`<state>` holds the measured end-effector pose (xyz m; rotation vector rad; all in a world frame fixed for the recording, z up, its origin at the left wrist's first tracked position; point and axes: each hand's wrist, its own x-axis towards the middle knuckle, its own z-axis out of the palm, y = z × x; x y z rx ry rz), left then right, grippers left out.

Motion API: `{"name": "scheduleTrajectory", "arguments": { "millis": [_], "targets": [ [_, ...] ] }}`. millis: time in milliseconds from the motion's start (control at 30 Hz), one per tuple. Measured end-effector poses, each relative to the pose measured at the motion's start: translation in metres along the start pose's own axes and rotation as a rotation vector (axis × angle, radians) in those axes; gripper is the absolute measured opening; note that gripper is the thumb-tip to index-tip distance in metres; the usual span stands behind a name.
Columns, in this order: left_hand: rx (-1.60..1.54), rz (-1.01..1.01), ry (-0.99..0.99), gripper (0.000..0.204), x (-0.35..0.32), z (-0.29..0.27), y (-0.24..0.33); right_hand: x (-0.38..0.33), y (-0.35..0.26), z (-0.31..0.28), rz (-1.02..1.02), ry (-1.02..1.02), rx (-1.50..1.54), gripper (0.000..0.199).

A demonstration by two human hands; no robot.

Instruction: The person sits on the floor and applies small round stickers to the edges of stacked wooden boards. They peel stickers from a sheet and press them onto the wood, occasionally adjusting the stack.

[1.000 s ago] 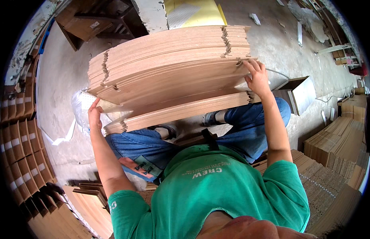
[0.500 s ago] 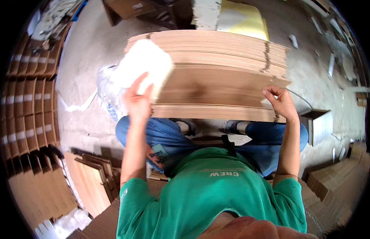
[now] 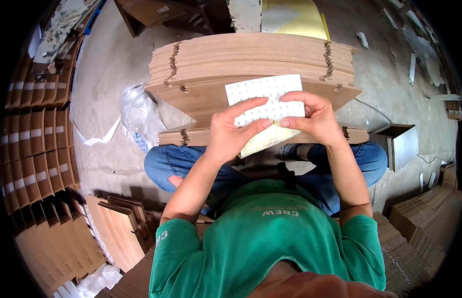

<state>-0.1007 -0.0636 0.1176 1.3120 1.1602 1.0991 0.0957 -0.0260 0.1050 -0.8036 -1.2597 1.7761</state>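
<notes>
A white sheet of small round dot stickers with a yellow backing is held over a thick stack of flat brown cardboard pieces that rests on my knees. My left hand grips the sheet's lower left, with its index finger laid across the dots. My right hand holds the right edge, fingertips pinched on the sheet near the left thumb. I sit in blue jeans and a green shirt.
Rows of taped flat cartons stand along the left. A white plastic bag lies on the concrete floor. Cardboard stacks sit at the lower left and right. A small open box is on the right. Yellow sheets lie beyond the stack.
Both hands left the edges of the cardboard stack. The left hand brought the sticker sheet from the left to the middle, and the right hand joined it on the sheet.
</notes>
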Motion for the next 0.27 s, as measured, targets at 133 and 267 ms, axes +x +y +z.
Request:
{"name": "scheduleTrajectory", "arguments": {
  "millis": [133, 267],
  "targets": [
    [-0.044, -0.021, 0.015, 0.030, -0.0003, 0.0004, -0.0005, 0.0001, -0.0004, 0.0018, -0.031, 0.007, -0.145, 0.034],
    [0.026, 0.005, 0.023, 0.030, -0.0029, -0.0005, 0.0011, 0.0026, -0.0028, 0.0034, -0.039, 0.029, -0.224, 0.032]
  ]
}}
